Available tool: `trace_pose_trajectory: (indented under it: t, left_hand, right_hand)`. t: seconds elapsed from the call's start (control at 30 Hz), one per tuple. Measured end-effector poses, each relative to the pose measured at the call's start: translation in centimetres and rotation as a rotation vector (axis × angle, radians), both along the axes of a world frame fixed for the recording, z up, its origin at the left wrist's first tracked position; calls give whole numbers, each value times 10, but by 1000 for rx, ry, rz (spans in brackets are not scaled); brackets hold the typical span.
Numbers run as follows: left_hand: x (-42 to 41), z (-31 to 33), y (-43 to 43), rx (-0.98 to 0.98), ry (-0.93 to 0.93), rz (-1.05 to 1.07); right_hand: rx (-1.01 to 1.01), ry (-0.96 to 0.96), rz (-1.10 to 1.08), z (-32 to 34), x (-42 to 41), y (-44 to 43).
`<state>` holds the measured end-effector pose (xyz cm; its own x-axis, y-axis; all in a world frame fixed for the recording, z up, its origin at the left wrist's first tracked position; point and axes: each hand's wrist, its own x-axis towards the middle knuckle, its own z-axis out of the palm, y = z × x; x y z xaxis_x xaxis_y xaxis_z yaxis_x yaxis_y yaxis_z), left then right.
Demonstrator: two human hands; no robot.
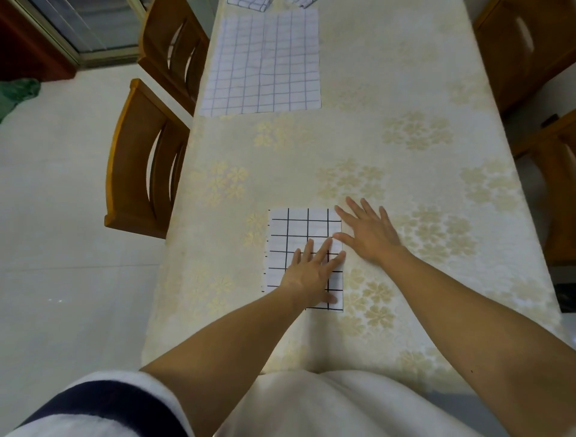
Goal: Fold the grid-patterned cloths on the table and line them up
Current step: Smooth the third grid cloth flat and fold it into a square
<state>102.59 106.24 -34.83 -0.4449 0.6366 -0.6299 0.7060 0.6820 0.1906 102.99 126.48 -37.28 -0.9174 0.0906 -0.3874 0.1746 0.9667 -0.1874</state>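
My left hand (311, 274) lies flat, fingers straight and slightly spread, pressing on the one folded cloth (304, 237) right beneath it. My right hand (367, 234) is flat and spread too, just beside the left, palm on the desk (405, 140), thumb and first finger touching that cloth's right edge. Well ahead of my left hand one spread cloth (261, 65) lies unfolded. Beyond it a third cloth (249, 3) and a fourth cloth (304, 3) are cut off by the view. Two chairs (143, 162) stand out past my left hand, and two more past my right.
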Motion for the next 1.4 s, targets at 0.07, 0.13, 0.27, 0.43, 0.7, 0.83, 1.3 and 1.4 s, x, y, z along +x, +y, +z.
trace_pose_trajectory:
  t: [0.07, 0.13, 0.27, 0.43, 0.7, 0.83, 1.3, 1.4]
  left_hand:
    - [4, -2, -2, -16, 13, -16]
    - [8, -5, -5, -32, 42, -39]
    - [14, -6, -11, -28, 67, -56]
    - [14, 2, -17, 241, 24, 143]
    - [-62, 4, -9, 184, 155, 242]
    - [-76, -7, -4, 63, 71, 214]
    - [-96, 7, -53, -99, 64, 353]
    - [-96, 12, -55, -165, 113, 341]
  right_hand:
    - [-8, -27, 0, 3, -5, 2]
    - [-24, -43, -9, 4, -7, 3]
    - [-39, -70, -40, 3, -9, -1]
    - [10, 50, -66, 14, -9, -13]
    - [-94, 145, 16, 18, -19, -75]
    - [-114, 69, 7, 11, -17, -79]
    - [-20, -14, 56, 0, 8, -19]
    - [-62, -31, 52, 5, 5, -20]
